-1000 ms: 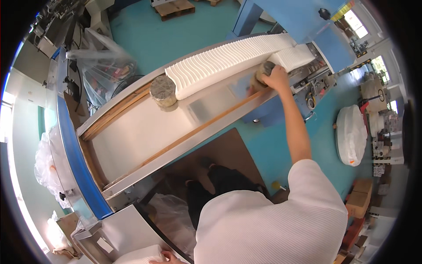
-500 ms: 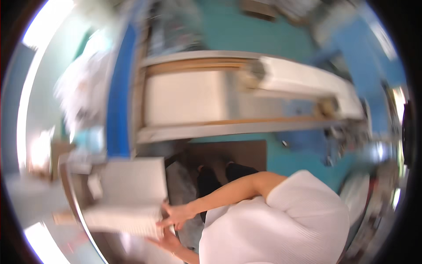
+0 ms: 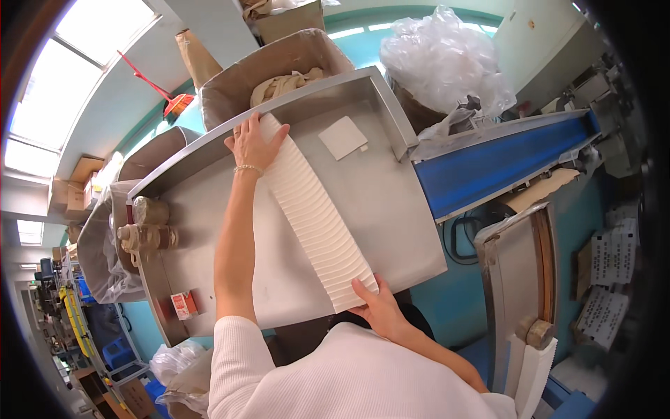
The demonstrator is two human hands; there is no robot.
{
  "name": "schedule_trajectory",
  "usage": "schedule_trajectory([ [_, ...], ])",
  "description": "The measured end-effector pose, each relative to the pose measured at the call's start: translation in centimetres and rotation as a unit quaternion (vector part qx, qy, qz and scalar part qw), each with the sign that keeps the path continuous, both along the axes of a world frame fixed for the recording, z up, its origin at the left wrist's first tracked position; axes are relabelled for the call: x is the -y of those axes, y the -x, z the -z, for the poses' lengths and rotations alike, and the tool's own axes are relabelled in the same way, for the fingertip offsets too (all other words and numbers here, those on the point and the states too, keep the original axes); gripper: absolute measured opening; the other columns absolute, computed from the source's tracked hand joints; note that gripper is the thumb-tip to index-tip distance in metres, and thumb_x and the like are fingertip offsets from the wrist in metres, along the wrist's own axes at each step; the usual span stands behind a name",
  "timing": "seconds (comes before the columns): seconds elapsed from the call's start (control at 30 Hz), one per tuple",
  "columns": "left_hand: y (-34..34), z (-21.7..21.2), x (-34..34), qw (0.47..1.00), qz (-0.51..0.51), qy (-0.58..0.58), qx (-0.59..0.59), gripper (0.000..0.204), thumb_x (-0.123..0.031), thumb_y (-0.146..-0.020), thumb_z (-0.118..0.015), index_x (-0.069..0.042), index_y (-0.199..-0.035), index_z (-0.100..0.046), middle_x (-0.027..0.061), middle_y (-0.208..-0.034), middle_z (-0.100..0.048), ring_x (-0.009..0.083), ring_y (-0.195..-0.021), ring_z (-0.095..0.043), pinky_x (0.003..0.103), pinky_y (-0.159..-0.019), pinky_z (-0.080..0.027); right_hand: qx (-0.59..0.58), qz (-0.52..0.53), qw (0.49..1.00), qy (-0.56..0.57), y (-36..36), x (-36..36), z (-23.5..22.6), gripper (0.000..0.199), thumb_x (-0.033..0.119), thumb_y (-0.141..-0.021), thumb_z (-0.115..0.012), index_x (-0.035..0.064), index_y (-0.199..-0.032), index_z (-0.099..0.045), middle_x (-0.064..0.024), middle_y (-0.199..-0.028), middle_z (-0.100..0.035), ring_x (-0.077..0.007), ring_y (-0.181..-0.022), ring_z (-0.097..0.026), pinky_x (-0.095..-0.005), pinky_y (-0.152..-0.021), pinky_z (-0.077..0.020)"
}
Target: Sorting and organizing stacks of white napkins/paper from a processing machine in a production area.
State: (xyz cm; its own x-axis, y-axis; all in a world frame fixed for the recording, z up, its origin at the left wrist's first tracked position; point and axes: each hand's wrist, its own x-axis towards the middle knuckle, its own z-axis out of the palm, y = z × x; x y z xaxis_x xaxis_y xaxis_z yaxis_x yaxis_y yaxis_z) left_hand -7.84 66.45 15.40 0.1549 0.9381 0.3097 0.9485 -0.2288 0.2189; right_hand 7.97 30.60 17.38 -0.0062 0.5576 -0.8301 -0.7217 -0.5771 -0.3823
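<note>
A long row of white flat pieces, packed face to face, lies slantwise on a steel-topped table. At its far end my left hand grips the row, fingers over the outer end and thumb along the side. My right hand holds the near end, with the thumb on top; some of its fingers are hidden beneath. A loose white square piece rests on the table to the right of the row's far end.
Raised metal rims edge the table's far and left sides. A bottle, a tape roll and a small red-and-white box stand at left. A blue conveyor belt adjoins the right side. A framed tray lies lower right.
My view has swung from the framed tray and conveyor to the steel table, now in the middle. Both hands were close together at the row's one end; now they are spread to both ends.
</note>
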Motion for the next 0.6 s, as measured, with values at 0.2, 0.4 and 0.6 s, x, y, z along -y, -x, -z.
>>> schedule_trajectory([
  [0.2, 1.6, 0.2, 0.1, 0.998, -0.038, 0.049, -0.008, 0.074, -0.066, -0.076, -0.063, -0.008, -0.121, -0.056, 0.0145, -0.111, -0.062, 0.0314, -0.114, -0.052, 0.049, -0.100, -0.029, 0.079, -0.217, 0.971, -0.063, -6.6, -4.4, 1.6, 0.085, 0.034, -0.087, -0.072, -0.0068, -0.143, -0.022, -0.0182, -0.128, -0.052, -0.0249, -0.113, -0.057, -0.0437, -0.087, -0.0548],
  [0.4, 9.8, 1.3, 3.1, 0.965, -0.227, 0.102, 0.083, 0.087, -0.069, -0.078, -0.062, 0.008, -0.119, -0.054, 0.0319, -0.119, -0.056, 0.0445, -0.116, -0.053, 0.048, -0.099, -0.042, 0.395, -0.259, 0.879, -0.064, -11.3, -15.2, 2.0, 0.091, 0.050, -0.071, -0.083, -0.0107, -0.128, -0.046, -0.0169, -0.114, -0.062, -0.0226, -0.101, -0.064, -0.0323, -0.077, -0.0544],
  [0.6, 11.0, 1.3, 1.4, 0.969, -0.200, 0.102, 0.104, 0.092, -0.067, -0.083, -0.056, 0.010, -0.131, -0.047, 0.0288, -0.134, -0.050, 0.0400, -0.128, -0.046, 0.044, -0.107, -0.036, 0.426, -0.006, 0.872, -0.241, -12.3, -19.6, 4.5, 0.048, 0.037, -0.087, -0.070, -0.0064, -0.105, -0.062, -0.0123, -0.094, -0.068, -0.0167, -0.083, -0.061, -0.0298, -0.076, -0.0491],
])
